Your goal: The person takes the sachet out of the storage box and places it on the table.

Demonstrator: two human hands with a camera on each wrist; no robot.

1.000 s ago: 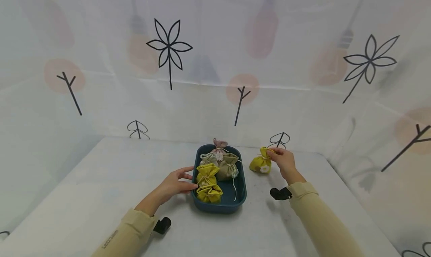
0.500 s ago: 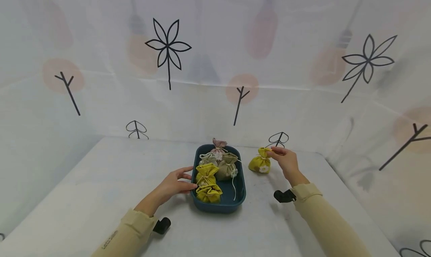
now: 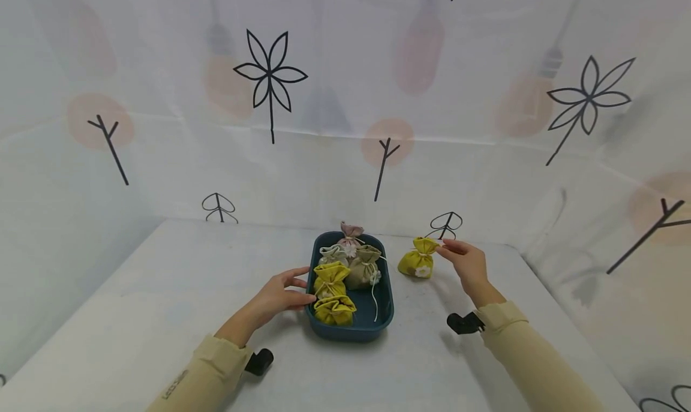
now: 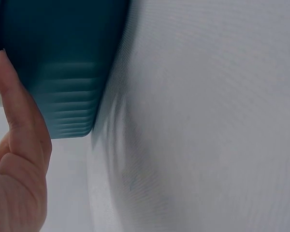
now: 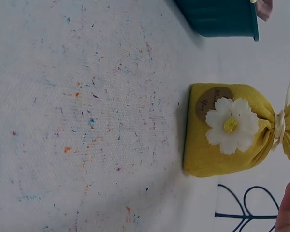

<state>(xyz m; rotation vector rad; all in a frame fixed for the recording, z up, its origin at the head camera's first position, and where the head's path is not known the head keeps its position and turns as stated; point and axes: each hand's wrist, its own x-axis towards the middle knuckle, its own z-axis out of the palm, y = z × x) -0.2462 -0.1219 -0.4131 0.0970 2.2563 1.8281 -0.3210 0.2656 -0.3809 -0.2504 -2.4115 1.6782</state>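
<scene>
My left hand (image 3: 278, 295) rests against the left side of a dark blue tub (image 3: 390, 304), fingers extended and thumb at the rim. The left wrist view shows the thumb (image 4: 19, 104) against the tub wall. Right of the tub, a yellow drawstring pouch (image 3: 415, 262) with a white flower stands upright on the table. My right hand (image 3: 468, 268) is just right of its tied neck. In the right wrist view a fingertip (image 5: 289, 205) sits slightly apart from the pouch (image 5: 200, 150).
Inside the tub lie two yellow pouches (image 3: 331, 278), an olive pouch (image 3: 363, 274), a pale pouch (image 3: 333, 255) and a pink pouch (image 3: 351, 231). A patterned cloth wall (image 3: 302, 178) rises behind the white table (image 3: 216, 268).
My right hand has let go of the yellow pouch's neck and drawn a little to the right. The pouch stays standing. The left hand and tub have not moved.
</scene>
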